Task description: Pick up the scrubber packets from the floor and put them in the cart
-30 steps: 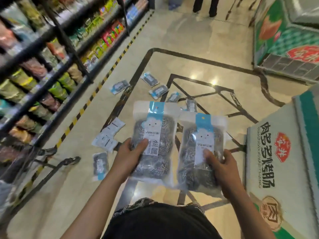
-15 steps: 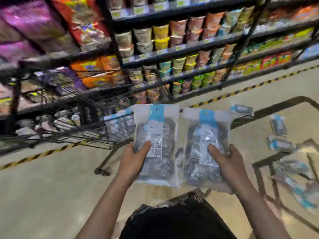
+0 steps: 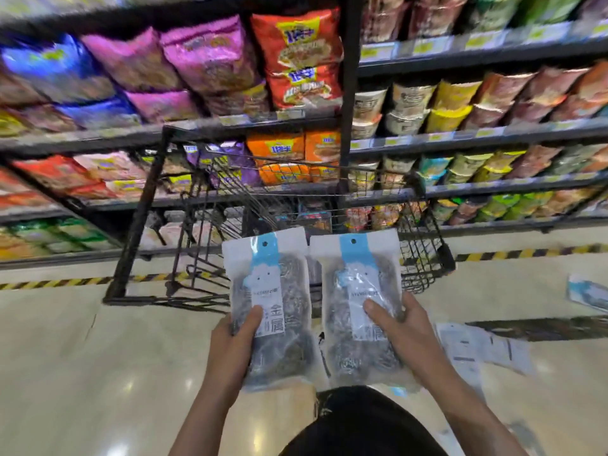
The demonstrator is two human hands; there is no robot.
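Observation:
My left hand (image 3: 235,348) grips one scrubber packet (image 3: 273,291), a clear bag of steel-wool balls with a white and blue header. My right hand (image 3: 406,335) grips a second scrubber packet (image 3: 357,281) of the same kind. Both packets are held upright side by side, just in front of the near edge of the black wire cart (image 3: 422,258). The cart stands straight ahead against the shelves. Inside its basket I make out blurred packets, partly hidden by the two I hold. Another packet (image 3: 587,292) lies on the floor at the far right.
Store shelves (image 3: 477,133) full of noodle bags and cups fill the background behind the cart. White paper cards (image 3: 473,348) lie on the shiny floor to my right. A yellow-black striped line (image 3: 526,255) runs along the shelf base.
My view has swung left from the floor packets to the cart, which now stands straight ahead and closer. Both hands keep their packets.

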